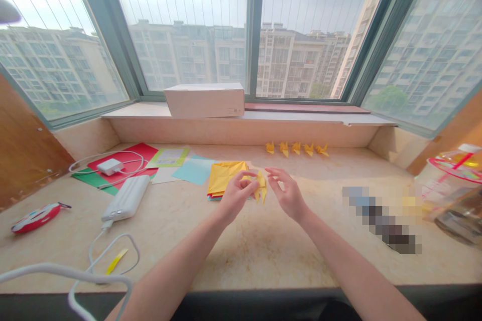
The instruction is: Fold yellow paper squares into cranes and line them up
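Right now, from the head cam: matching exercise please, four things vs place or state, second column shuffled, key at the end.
Things
1. White box
2. Folded yellow piece
3. Small yellow cranes
4. White power bank

Place or state
A. Lined up in a row of five near the back of the counter
B. Has a white plug in its near end
C. On the windowsill
D. Held in the left hand

Pairs: 1-C, 2-D, 3-A, 4-B

Head-worn view, forward and down.
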Motion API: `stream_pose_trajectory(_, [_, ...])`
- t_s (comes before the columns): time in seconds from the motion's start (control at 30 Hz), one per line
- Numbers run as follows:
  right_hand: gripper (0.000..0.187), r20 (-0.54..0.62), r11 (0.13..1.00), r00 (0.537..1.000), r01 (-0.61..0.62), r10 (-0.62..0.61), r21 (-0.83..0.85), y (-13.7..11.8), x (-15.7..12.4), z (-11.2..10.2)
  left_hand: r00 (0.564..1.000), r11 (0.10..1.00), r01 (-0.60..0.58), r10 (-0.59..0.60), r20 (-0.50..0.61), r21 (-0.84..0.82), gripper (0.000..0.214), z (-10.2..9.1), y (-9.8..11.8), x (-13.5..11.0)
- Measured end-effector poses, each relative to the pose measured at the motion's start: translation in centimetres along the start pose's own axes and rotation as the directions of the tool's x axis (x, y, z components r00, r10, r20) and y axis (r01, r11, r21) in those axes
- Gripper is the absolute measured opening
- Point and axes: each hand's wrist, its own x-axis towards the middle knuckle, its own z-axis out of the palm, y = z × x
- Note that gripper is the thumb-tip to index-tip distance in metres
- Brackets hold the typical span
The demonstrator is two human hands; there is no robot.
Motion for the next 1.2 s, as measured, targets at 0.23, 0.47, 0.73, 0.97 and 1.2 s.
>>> stream_pose_trajectory(0.23, [0.023, 0.177, 0.940, 0.942, 0.312, -0.286, -0.140, -0.4, -0.2, -0.5, 0.996, 0.997, 0.031, -0.037, -0.087, -0.075, 0.038, -0.2, -0.2, 0.3])
stream_pose_trajectory(0.47, [0.013, 0.049, 0.985, 0.989, 0.144, -0.140, -0.099, 0.2, -0.2, 0.0, 1.000, 0.995, -0.013, 0.013, -0.004, -0.096, 0.048, 0.2, 0.3, -0.2])
stream_pose_trajectory(0.73, [0.010, -0.023, 0.974, 0.980, 0.196, -0.200, -0.115, -0.1, -0.5, 0.3, 0.976, 0.887, -0.206, 0.215, 0.026, 0.412, 0.031, 0.1, -0.2, -0.3])
stream_pose_trajectory(0.97, [0.011, 0.041, 0.971, 0.972, 0.234, -0.232, -0.050, -0.5, -0.6, 0.2, 0.966, 0.876, -0.255, 0.252, 0.062, 0.408, 0.028, -0.3, -0.6, 0.1])
stream_pose_trajectory(1.2, [0.005, 0.052, 0.989, 0.987, 0.149, -0.150, 0.012, -0.8, -0.8, 0.1, 0.979, 0.929, -0.202, 0.200, 0.039, 0.310, 0.034, -0.4, -0.8, 0.1])
